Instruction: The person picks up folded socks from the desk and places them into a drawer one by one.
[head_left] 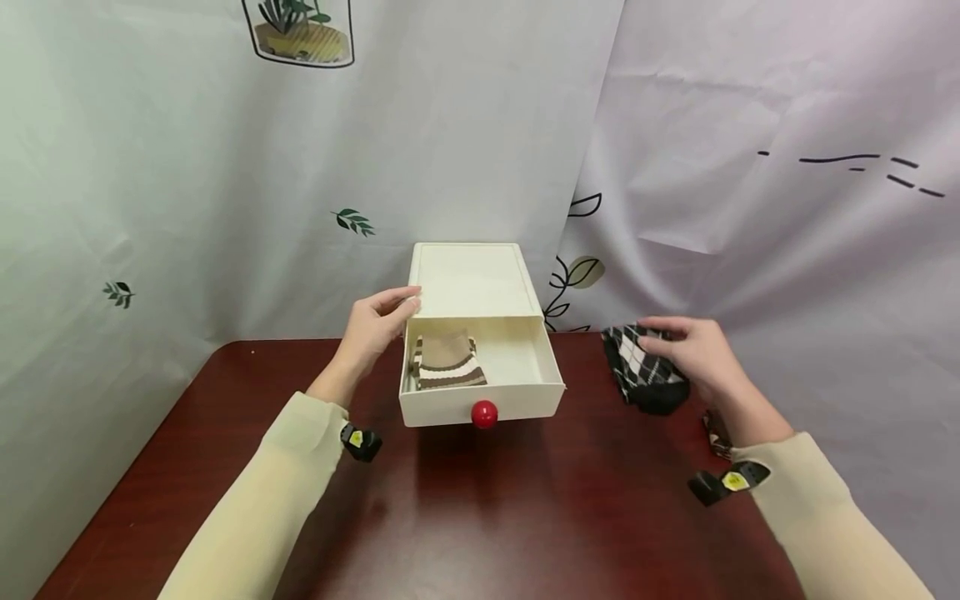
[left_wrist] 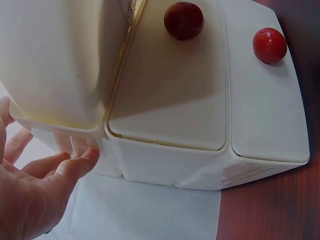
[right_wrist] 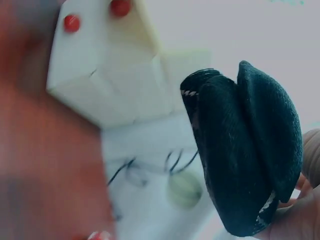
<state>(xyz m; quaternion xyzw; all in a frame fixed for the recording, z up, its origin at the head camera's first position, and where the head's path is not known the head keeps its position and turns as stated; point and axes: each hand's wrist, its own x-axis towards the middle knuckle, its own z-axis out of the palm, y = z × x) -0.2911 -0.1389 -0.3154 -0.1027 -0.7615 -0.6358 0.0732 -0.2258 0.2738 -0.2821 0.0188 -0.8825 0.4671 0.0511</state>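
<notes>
The black-and-white checked sock bundle [head_left: 643,371] sits right of centre in the head view, lifted just off the desk [head_left: 480,517] and gripped by the right hand [head_left: 697,354], whose fingers curl over its top; the right wrist view shows the same dark roll [right_wrist: 245,150] filling the right half of the frame, pinched from below near the lower right corner. To its left, at the centre of the head view, the cream drawer [head_left: 480,375] stands pulled out of its box [head_left: 474,279], with a red knob [head_left: 483,413] on its front and a brown-and-cream striped sock bundle [head_left: 446,362] lying in its left half; the right half of the drawer looks free. The left hand [head_left: 378,321] rests against the upper left corner of the box with fairly straight fingers [left_wrist: 75,162], steadying it and gripping nothing. By the look of it the step in hand is carrying the checked bundle over to the open drawer. The next move would call for bringing it leftward over the drawer's right wall, lowering it beside the striped bundle without crushing it, and letting go while the other hand keeps the box from sliding.
</notes>
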